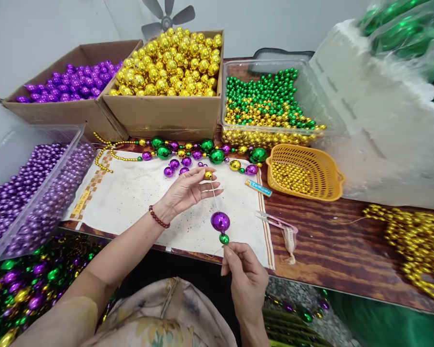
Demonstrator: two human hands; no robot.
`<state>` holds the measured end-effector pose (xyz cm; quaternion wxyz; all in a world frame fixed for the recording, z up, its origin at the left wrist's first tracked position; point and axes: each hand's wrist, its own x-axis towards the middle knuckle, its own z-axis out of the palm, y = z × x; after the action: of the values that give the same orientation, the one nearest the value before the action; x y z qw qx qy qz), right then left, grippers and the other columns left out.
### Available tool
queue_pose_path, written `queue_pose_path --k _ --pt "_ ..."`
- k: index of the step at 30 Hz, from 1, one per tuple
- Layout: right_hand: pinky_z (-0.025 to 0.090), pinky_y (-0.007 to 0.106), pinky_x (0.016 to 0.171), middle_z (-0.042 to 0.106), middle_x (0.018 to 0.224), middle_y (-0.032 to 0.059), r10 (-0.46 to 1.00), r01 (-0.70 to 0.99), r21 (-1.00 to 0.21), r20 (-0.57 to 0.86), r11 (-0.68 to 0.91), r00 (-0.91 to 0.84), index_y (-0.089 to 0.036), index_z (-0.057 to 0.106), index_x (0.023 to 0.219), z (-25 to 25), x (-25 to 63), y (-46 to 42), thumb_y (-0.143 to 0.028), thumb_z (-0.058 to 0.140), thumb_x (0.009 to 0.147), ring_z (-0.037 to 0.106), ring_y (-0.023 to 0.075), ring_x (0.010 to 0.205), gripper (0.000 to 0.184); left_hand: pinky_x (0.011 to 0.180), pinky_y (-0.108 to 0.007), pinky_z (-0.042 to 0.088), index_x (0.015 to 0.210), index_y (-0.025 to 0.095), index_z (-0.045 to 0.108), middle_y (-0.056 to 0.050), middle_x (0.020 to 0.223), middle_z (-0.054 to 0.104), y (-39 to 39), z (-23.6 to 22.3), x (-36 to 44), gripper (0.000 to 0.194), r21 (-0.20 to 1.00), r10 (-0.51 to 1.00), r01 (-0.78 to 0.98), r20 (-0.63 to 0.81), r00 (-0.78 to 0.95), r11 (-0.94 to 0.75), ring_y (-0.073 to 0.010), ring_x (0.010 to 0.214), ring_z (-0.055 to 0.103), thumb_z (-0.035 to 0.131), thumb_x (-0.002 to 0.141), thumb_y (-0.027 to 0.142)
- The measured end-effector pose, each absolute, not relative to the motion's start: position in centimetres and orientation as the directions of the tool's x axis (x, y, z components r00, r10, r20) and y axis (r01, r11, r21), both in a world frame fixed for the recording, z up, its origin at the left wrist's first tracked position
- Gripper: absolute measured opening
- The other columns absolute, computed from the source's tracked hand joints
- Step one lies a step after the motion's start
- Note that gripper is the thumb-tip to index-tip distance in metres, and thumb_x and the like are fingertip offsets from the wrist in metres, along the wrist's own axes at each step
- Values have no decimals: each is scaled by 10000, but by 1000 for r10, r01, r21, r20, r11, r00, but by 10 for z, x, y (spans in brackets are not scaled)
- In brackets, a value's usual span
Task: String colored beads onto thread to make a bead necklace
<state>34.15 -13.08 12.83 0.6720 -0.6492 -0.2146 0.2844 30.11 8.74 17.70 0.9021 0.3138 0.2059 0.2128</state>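
Over the white towel (130, 202), my left hand (188, 189) pinches a gold bead (209, 175) between thumb and forefinger, its other fingers stretched out. From this bead a thin needle or stiff thread (214, 195) runs down to a large purple bead (220, 221). Just below the purple one sits a small green bead (223, 238). My right hand (245, 270) is closed at the green bead, its fingertips touching it; a fine thread trails beside them. Several loose purple beads (174, 164) lie on the towel beyond my left hand.
Finished-looking bead strands (217, 155) lie along the towel's far edge. Behind stand a gold-bead box (162, 115), a purple-bead box (72, 113) and a clear tub (275, 127). To the right are a yellow basket (329, 178), thread snips (277, 221) and gold bead strings (419, 246).
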Motion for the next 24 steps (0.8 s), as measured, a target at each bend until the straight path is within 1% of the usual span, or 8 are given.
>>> queue_pose_path --k 4,9,15,17,19,21,23,24 --pt "380 184 444 513 513 -38 663 -124 -992 -91 3 743 -153 643 811 130 340 -130 -383 661 920 469 85 431 255 922 -414 589 1005 134 738 -63 910 712 90 175 301 137 659 509 -247 -238 827 711 -158 798 721 675 911 211" --pt "383 175 437 516 518 -39 640 -164 -986 -121 8 758 -154 628 793 129 335 -127 -395 665 920 469 78 428 275 963 -431 572 1036 143 740 -63 898 711 90 172 300 158 690 521 -223 -257 814 689 -146 780 715 661 923 219" --pt "390 177 453 506 521 -41 635 -197 -980 -168 -25 754 -154 617 789 128 333 -125 -423 671 915 471 80 445 302 932 -444 575 1045 148 740 -47 874 704 92 173 297 199 712 523 -232 -217 824 663 -162 771 720 732 861 223" --pt "406 184 462 519 540 -38 643 -223 -974 -189 -29 742 -155 618 784 129 332 -119 -432 680 903 480 82 454 307 904 -418 580 1043 150 738 -37 851 696 89 173 296 215 726 528 -230 -211 823 649 -159 765 716 752 843 230" --pt "421 194 460 545 581 -32 641 -257 -966 -207 -15 739 -158 612 778 130 330 -110 -447 694 882 488 82 450 318 872 -379 582 988 136 737 -39 846 688 80 171 297 194 737 523 -208 -224 823 643 -156 776 712 769 827 241" --pt "424 203 449 565 619 -29 624 -279 -960 -214 7 752 -161 605 781 130 328 -100 -464 707 860 493 81 436 329 820 -347 587 920 130 724 -44 882 678 67 168 300 198 723 518 -195 -254 817 663 -160 791 711 784 812 284" --pt "433 209 453 579 639 -26 623 -268 -963 -208 2 754 -161 608 795 129 328 -93 -479 702 855 510 87 440 337 718 -307 584 894 144 702 -41 931 660 53 164 305 252 701 539 -212 -284 793 681 -154 775 705 780 808 367" --pt "449 214 472 593 652 -19 642 -245 -969 -199 -17 740 -159 616 803 128 330 -91 -488 690 862 529 93 457 342 640 -269 561 898 154 693 -35 935 647 46 162 307 279 702 561 -223 -295 773 677 -137 738 691 763 816 412"
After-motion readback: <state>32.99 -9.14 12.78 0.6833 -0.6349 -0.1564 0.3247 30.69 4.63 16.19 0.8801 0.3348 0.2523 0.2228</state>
